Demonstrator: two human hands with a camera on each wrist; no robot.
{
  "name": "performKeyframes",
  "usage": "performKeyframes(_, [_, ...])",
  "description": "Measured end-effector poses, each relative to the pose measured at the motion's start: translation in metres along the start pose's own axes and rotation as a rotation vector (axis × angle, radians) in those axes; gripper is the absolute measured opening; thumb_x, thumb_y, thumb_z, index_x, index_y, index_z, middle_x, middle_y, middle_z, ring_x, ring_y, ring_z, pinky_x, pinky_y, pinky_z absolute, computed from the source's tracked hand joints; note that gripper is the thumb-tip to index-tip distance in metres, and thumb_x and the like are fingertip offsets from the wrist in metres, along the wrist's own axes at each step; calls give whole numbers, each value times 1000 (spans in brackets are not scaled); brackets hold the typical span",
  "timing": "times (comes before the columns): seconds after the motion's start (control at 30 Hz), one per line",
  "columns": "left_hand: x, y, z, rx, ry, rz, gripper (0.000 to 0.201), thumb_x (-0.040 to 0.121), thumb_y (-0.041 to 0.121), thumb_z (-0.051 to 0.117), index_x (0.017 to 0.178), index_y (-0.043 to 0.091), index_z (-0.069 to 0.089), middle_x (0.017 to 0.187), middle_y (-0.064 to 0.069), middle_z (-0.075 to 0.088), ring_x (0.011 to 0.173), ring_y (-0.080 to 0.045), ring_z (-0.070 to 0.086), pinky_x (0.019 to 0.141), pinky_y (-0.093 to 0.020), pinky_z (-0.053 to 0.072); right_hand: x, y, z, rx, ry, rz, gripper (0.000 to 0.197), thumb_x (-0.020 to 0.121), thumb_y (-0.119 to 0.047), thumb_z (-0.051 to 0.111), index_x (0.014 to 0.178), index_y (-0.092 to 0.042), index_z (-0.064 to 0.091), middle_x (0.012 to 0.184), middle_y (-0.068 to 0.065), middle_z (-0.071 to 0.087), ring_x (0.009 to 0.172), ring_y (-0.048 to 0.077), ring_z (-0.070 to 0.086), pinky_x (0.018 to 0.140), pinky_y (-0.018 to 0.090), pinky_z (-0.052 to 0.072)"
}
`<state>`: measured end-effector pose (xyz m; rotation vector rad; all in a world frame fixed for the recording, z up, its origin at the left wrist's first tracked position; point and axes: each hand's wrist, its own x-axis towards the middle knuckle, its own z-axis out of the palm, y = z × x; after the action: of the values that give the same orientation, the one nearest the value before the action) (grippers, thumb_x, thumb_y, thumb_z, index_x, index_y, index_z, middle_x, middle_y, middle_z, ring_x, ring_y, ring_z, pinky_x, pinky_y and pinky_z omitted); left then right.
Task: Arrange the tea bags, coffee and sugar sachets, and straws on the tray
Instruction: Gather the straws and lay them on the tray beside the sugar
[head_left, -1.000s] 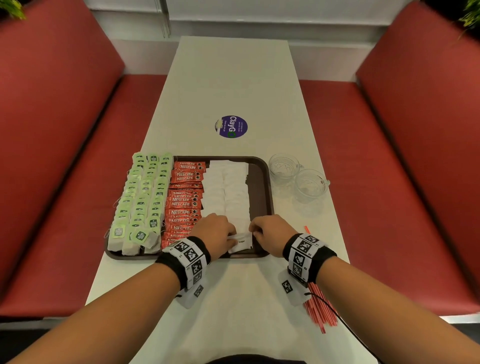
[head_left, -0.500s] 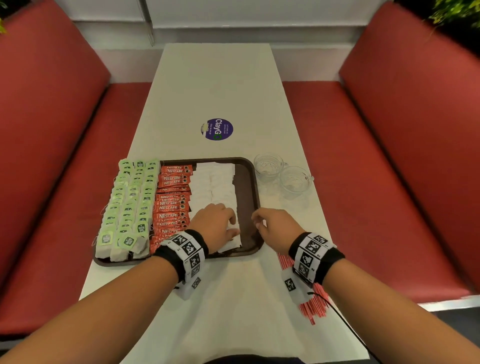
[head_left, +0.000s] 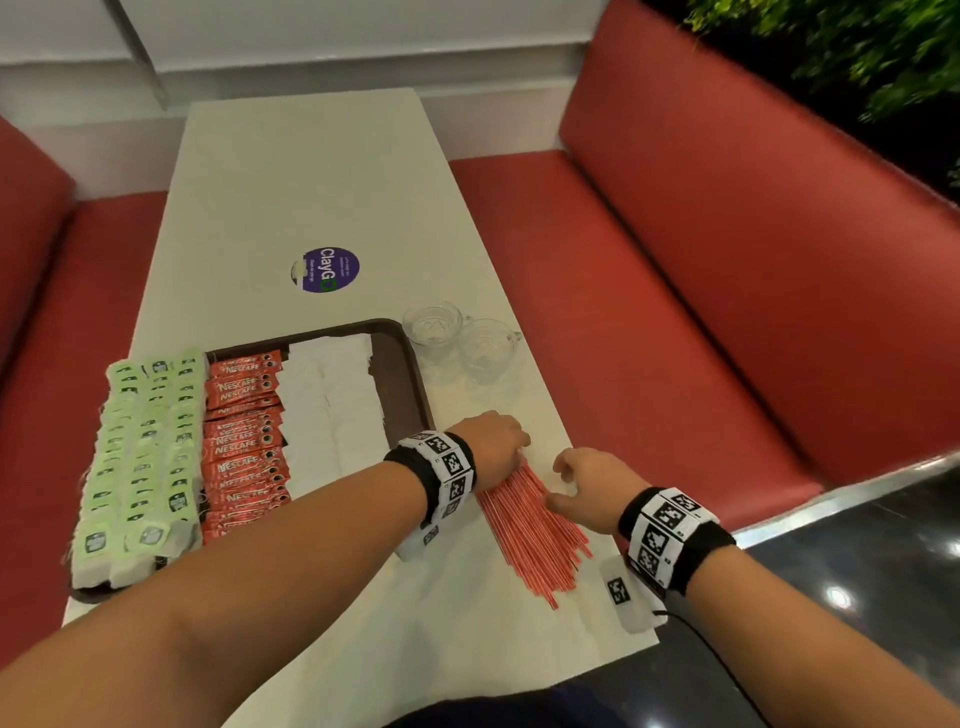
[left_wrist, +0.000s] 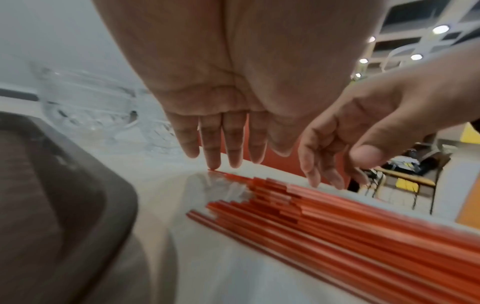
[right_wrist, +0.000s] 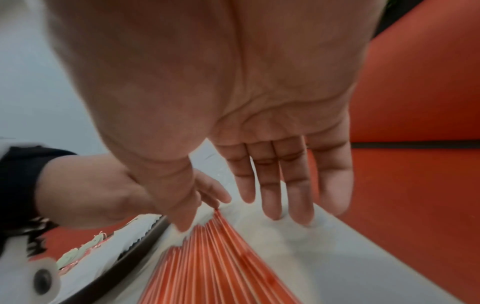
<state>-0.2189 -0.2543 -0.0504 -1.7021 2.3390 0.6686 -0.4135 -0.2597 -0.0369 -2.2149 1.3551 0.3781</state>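
Straws (head_left: 530, 530), a fan of thin red sticks, lie on the white table (head_left: 291, 197) just right of the tray (head_left: 410, 374), near the table's right edge, none of them on the tray. The left hand (head_left: 491, 447) reaches across to the far tips of the pile; in the left wrist view its fingers (left_wrist: 211, 148) are straight and pointing down, one fingertip touching the end of the farthest straw, nothing grasped. The right hand (head_left: 589, 486) hovers just right of the pile with fingers spread and relaxed, thumb toward the straws, holding nothing; whether the thumb touches them cannot be told.

On the brown tray, three columns run front to back: green tea bags (head_left: 140, 452) along the left side, overhanging the rim, red coffee sachets (head_left: 244, 441) beside them, and white sugar sachets (head_left: 332, 410) next, leaving a bare brown strip along the tray's right side. Two clear glass cups (head_left: 457, 335) stand side by side on the table just beyond the tray's far right corner. A round purple sticker (head_left: 325, 269) sits on the table farther back. Red bench seats (head_left: 675, 270) flank the table on both sides. Both wrists wear black bands with black-and-white marker tags (head_left: 447, 467).
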Motion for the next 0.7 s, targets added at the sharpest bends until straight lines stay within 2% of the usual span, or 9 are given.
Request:
performKeyframes(0.1, [8, 8, 8, 83, -46, 28, 39, 104, 39, 38, 126, 19, 62, 129, -6, 52, 116, -27, 49, 94, -49, 48, -9, 3, 6, -18, -68, 30, 72, 71, -66, 76, 122, -20, 57, 114, -3, 57, 98, 16, 57, 86, 34, 52])
performKeyframes(0.2, [9, 15, 13, 105, -95, 90, 41, 103, 45, 37, 126, 22, 63, 124, -5, 54, 112, -25, 49, 95, -47, 47, -14, 2, 10, -28, -74, 43, 75, 62, -63, 85, 118, -22, 57, 111, -5, 55, 95, 16, 57, 86, 37, 54])
performKeyframes(0.3, [5, 21, 12, 127, -122, 162, 45, 98, 54, 45, 127, 24, 63, 123, -3, 54, 113, -23, 48, 96, -44, 46, -17, 0, 15, -28, -41, 53, 71, 67, -53, 86, 122, -19, 56, 115, -2, 56, 99, 18, 58, 88, 35, 54])
performKeyframes(0.43, [-1, 25, 10, 246, -113, 282, 60, 85, 67, 58, 128, 24, 61, 121, 0, 55, 107, -21, 48, 92, -40, 46, -19, -7, 18, -67, -33, 26, 51, 77, -44, 81, 115, -16, 61, 106, 0, 62, 92, 19, 60, 79, 32, 53])
performKeyframes(0.6, [-4, 26, 11, 244, -141, 253, 52, 86, 55, 67, 126, 22, 61, 117, 0, 56, 108, -21, 49, 90, -40, 47, -18, -14, 21, -103, -21, 18, 34, 86, -36, 73, 111, -15, 66, 101, 2, 67, 92, 21, 64, 71, 29, 46])
performKeyframes(0.7, [-10, 25, 13, 213, -161, 219, 44, 90, 46, 67, 124, 20, 60, 115, -2, 57, 108, -23, 52, 88, -37, 46, -17, -17, 19, -126, -23, 16, 35, 88, -37, 69, 113, -13, 66, 105, 6, 68, 96, 24, 64, 75, 31, 49])
